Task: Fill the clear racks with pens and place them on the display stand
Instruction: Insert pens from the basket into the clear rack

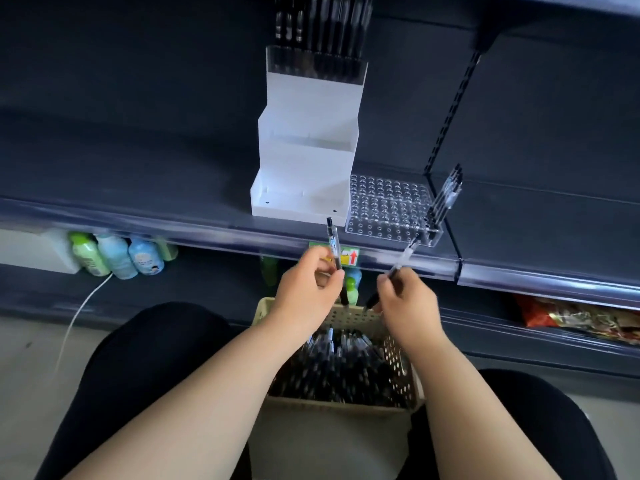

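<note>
A white stepped display stand point(304, 161) stands on the dark shelf, and its top tier holds a clear rack full of black pens point(322, 39). To its right lies a clear rack point(388, 206) with many empty holes and a few pens point(446, 195) upright at its right end. My left hand point(308, 289) grips one pen point(334, 249) upright. My right hand point(405, 299) holds another pen point(401, 261) that tilts toward the rack's front right corner. Below both hands sits a beige perforated basket point(398, 358) full of black pens.
The shelf edge point(207, 226) runs across in front of the stand. Small bottles point(117, 254) stand on the lower shelf at left, snack packs point(581, 318) at right. A white cable point(79, 313) trails over the floor. My knees flank the basket.
</note>
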The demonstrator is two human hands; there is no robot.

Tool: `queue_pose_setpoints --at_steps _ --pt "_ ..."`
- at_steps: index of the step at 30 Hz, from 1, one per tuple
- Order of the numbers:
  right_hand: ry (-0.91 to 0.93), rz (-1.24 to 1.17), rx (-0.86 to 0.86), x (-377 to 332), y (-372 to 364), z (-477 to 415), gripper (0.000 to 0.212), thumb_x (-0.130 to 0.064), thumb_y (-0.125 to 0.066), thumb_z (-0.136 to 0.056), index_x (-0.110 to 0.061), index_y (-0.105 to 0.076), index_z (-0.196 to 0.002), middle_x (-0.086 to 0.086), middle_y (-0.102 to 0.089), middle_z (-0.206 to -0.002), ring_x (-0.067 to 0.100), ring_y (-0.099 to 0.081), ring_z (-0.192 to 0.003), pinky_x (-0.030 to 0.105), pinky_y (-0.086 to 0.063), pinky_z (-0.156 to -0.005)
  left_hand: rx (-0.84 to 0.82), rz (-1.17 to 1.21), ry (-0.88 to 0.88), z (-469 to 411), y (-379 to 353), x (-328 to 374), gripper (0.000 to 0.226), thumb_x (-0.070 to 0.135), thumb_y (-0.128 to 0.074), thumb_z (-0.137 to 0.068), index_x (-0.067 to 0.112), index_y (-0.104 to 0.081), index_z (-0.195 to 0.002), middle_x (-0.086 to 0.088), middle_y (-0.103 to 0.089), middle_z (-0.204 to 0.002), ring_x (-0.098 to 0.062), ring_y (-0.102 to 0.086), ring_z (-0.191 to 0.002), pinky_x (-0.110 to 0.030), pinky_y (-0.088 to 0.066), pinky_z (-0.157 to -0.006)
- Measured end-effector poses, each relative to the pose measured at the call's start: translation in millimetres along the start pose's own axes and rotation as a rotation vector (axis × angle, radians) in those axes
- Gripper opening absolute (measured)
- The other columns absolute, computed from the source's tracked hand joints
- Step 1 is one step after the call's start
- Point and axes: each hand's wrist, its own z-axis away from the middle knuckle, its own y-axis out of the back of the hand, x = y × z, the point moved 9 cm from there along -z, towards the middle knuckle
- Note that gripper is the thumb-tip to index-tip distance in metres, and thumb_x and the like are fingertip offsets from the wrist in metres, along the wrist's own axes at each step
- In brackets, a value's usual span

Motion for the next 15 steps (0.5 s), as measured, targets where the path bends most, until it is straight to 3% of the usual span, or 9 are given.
queue_pose_setpoints --at_steps 2,4,7,9,11,15 --pt "0.063 -0.052 0.071 -13.8 20.1 -13.0 0.008 -0.024 -0.055 -0.09 -0.023 -0.048 -0.093 0.0 -0.066 -0.079 0.017 -0.065 -0.07 0.032 -0.051 -0.06 0.005 0.028 -0.027 -14.2 3.6 13.5 0.029 0.027 -0.064 -0.086 0.035 -0.045 -0.106 0.017 -0.063 -0.088 0.006 -0.059 -0.074 -0.003 -0.041 -0.061" --pt "0.119 -0.143 0.117 -28.5 39.7 -28.3 0.03 -0.018 -0.06 -0.087 -0.029 -0.036 -0.102 0.003 -0.066 -0.081 0.021 -0.067 -0.07 0.038 -0.054 -0.061 0.013 0.042 -0.064 -32.6 6.6 28.3 0.027 0.028 -0.065 -0.085 0.032 -0.046 -0.105 0.014 -0.067 -0.089 0.004 -0.062 -0.075 -0.009 -0.044 -0.063" --pt "0.194 -0.176 0.193 -54.0 71.6 -52.9 0.031 -0.017 -0.06 -0.084 -0.03 -0.033 -0.094 0.002 -0.07 -0.076 0.02 -0.069 -0.067 0.042 -0.056 -0.062 0.047 0.058 -0.142 -60.8 10.3 54.2 0.018 0.026 -0.063 -0.086 0.03 -0.047 -0.093 0.012 -0.068 -0.088 0.004 -0.063 -0.073 -0.009 -0.047 -0.059" --pt "0.238 -0.244 0.196 -71.3 86.8 -73.4 0.021 -0.017 -0.052 -0.088 -0.031 -0.037 -0.086 -0.003 -0.071 -0.072 0.017 -0.069 -0.061 0.037 -0.054 -0.054 0.061 0.067 -0.17 -81.2 8.1 69.9 0.013 0.028 -0.061 -0.087 0.03 -0.049 -0.09 0.012 -0.068 -0.089 0.005 -0.064 -0.073 -0.008 -0.046 -0.061" --pt "0.24 -0.284 0.194 -84.0 97.9 -96.8 0.011 -0.024 -0.046 -0.093 -0.028 -0.044 -0.082 -0.005 -0.071 -0.07 0.016 -0.068 -0.057 0.033 -0.05 -0.052 0.067 0.069 -0.202 -101.5 2.8 84.4 0.008 0.029 -0.058 -0.088 0.028 -0.053 -0.094 0.013 -0.068 -0.09 0.001 -0.065 -0.075 -0.016 -0.049 -0.07" --pt "0.289 -0.031 0.348 -95.5 120.0 -132.2 0.014 -0.033 -0.051 -0.089 -0.023 -0.05 -0.079 -0.012 -0.068 -0.064 0.002 -0.061 -0.056 0.015 -0.044 -0.055 0.063 0.06 -0.291 -130.8 -10.5 101.8 0.011 0.024 -0.063 -0.086 0.033 -0.056 -0.086 0.017 -0.066 -0.082 0.005 -0.06 -0.076 -0.007 -0.045 -0.068"
